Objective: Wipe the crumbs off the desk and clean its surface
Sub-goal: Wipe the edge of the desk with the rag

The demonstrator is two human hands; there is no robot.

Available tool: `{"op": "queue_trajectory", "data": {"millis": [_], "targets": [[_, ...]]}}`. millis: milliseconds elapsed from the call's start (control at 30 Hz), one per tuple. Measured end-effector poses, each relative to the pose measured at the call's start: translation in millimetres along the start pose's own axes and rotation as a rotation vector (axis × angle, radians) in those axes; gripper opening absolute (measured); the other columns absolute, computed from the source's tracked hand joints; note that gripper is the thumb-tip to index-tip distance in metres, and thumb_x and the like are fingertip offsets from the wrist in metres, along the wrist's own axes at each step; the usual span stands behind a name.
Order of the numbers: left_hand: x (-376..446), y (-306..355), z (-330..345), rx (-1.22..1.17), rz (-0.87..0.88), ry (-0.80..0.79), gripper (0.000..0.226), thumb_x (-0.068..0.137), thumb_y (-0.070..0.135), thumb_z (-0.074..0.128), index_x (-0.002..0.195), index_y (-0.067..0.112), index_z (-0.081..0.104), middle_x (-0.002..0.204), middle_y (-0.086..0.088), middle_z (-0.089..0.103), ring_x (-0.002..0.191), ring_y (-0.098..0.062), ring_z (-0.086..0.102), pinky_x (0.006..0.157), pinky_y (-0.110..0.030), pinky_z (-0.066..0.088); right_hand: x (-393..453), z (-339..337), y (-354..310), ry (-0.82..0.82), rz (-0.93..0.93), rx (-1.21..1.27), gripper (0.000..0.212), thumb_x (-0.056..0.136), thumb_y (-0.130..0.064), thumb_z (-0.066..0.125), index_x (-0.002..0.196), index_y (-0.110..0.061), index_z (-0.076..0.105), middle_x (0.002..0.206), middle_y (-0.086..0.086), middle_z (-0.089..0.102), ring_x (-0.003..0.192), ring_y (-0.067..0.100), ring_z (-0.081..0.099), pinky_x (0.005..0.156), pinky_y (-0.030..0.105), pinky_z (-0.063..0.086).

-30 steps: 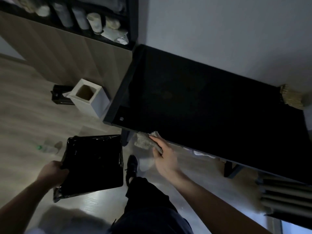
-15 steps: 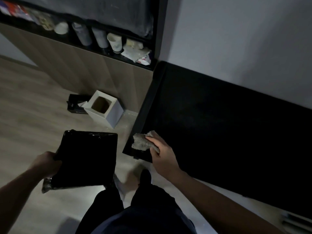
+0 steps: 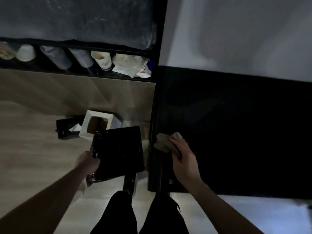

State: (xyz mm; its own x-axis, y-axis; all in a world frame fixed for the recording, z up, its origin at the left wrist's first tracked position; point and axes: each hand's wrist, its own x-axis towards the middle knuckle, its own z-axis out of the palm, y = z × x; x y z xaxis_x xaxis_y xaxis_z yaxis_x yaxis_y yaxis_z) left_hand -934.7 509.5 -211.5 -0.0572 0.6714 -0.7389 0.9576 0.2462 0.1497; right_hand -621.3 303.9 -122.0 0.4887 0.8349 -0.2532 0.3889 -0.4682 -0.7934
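Dim light falls on a black desk (image 3: 236, 132) against a pale wall. At its left edge my right hand (image 3: 184, 159) presses a crumpled cloth (image 3: 164, 142) flat under straight fingers, while my left hand (image 3: 88, 162) grips a black-lined bin (image 3: 118, 151) just beside the desk. Crumbs are invisible here; if the bin sits too far out, they could fall onto the floor (image 3: 33, 149).
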Motion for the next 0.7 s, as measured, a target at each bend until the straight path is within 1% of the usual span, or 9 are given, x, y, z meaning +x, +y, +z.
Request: {"op": "queue_trajectory", "data": {"millis": [100, 167, 267, 367, 433, 500, 600, 667, 700], "targets": [[48, 19, 15, 0.052, 0.032, -0.034, 0.024, 0.089, 0.014, 0.057, 0.099, 0.002, 0.074, 0.094, -0.021, 0.074, 0.09, -0.038, 0.072, 0.072, -0.037, 0.054, 27, 16, 2, 0.091, 0.032, 0.015, 0.048, 0.103, -0.005, 0.056, 0.145, -0.029, 0.06, 0.152, -0.031, 0.044, 0.149, -0.012, 0.029, 0.12, 0.009, 0.024], [82, 29, 30, 0.088, 0.049, -0.039, 0.025, 0.09, 0.016, 0.055, 0.099, 0.002, 0.074, 0.092, -0.019, 0.075, 0.087, -0.037, 0.073, 0.069, -0.036, 0.056, 48, 25, 7, 0.144, 0.032, 0.023, 0.047, 0.103, -0.005, 0.057, 0.144, -0.028, 0.061, 0.155, -0.023, 0.048, 0.149, -0.012, 0.03, 0.121, 0.01, 0.025], [132, 38, 58, 0.101, 0.056, -0.047, 0.029, 0.092, 0.02, 0.055, 0.105, 0.0, 0.072, 0.095, -0.02, 0.076, 0.087, -0.037, 0.074, 0.072, -0.037, 0.06, 78, 32, 19, 0.206, 0.009, -0.016, 0.049, 0.103, -0.004, 0.058, 0.145, -0.028, 0.059, 0.157, -0.02, 0.047, 0.149, -0.01, 0.032, 0.12, 0.009, 0.027], [177, 47, 89, 0.163, 0.067, -0.037, 0.034, 0.093, 0.023, 0.059, 0.114, -0.001, 0.071, 0.11, -0.022, 0.074, 0.103, -0.039, 0.071, 0.076, -0.035, 0.054, 108, 32, 32, 0.233, 0.007, -0.112, 0.05, 0.103, -0.007, 0.058, 0.148, -0.029, 0.056, 0.159, -0.016, 0.045, 0.151, -0.002, 0.034, 0.117, 0.005, 0.027], [206, 53, 111, 0.188, 0.067, -0.037, 0.038, 0.093, 0.024, 0.061, 0.121, 0.0, 0.069, 0.117, -0.022, 0.072, 0.109, -0.039, 0.069, 0.08, -0.037, 0.054, 129, 31, 41, 0.246, -0.033, -0.176, 0.05, 0.103, -0.008, 0.058, 0.149, -0.028, 0.056, 0.161, -0.014, 0.044, 0.151, 0.001, 0.034, 0.116, 0.004, 0.026], [233, 55, 132, 0.194, 0.066, -0.045, 0.038, 0.092, 0.024, 0.061, 0.124, 0.003, 0.068, 0.117, -0.022, 0.073, 0.108, -0.038, 0.07, 0.081, -0.037, 0.055, 148, 29, 50, 0.256, -0.06, -0.237, 0.051, 0.102, -0.009, 0.058, 0.149, -0.028, 0.055, 0.161, -0.014, 0.043, 0.152, 0.002, 0.033, 0.12, 0.015, 0.028], [274, 55, 159, 0.199, 0.064, -0.062, 0.036, 0.091, 0.025, 0.059, 0.119, 0.006, 0.073, 0.106, -0.019, 0.076, 0.097, -0.034, 0.074, 0.076, -0.035, 0.058, 167, 31, 58, 0.283, -0.075, -0.258, 0.052, 0.102, -0.009, 0.058, 0.149, -0.03, 0.055, 0.162, -0.017, 0.041, 0.153, 0.002, 0.032, 0.123, 0.033, 0.033], [295, 57, 172, 0.181, 0.049, -0.064, 0.037, 0.092, 0.026, 0.059, 0.119, 0.006, 0.073, 0.106, -0.018, 0.075, 0.097, -0.034, 0.073, 0.075, -0.035, 0.058, 172, 39, 63, 0.307, -0.084, -0.309, 0.053, 0.101, -0.008, 0.058, 0.15, -0.031, 0.054, 0.16, -0.022, 0.04, 0.153, -0.001, 0.029, 0.125, 0.037, 0.032], [305, 59, 179, 0.169, 0.052, -0.057, 0.037, 0.092, 0.027, 0.059, 0.121, 0.006, 0.071, 0.108, -0.019, 0.075, 0.099, -0.035, 0.072, 0.077, -0.035, 0.058, 174, 44, 66, 0.326, -0.091, -0.337, 0.055, 0.101, -0.007, 0.058, 0.15, -0.031, 0.054, 0.157, -0.027, 0.039, 0.152, -0.004, 0.027, 0.126, 0.037, 0.03]]}}
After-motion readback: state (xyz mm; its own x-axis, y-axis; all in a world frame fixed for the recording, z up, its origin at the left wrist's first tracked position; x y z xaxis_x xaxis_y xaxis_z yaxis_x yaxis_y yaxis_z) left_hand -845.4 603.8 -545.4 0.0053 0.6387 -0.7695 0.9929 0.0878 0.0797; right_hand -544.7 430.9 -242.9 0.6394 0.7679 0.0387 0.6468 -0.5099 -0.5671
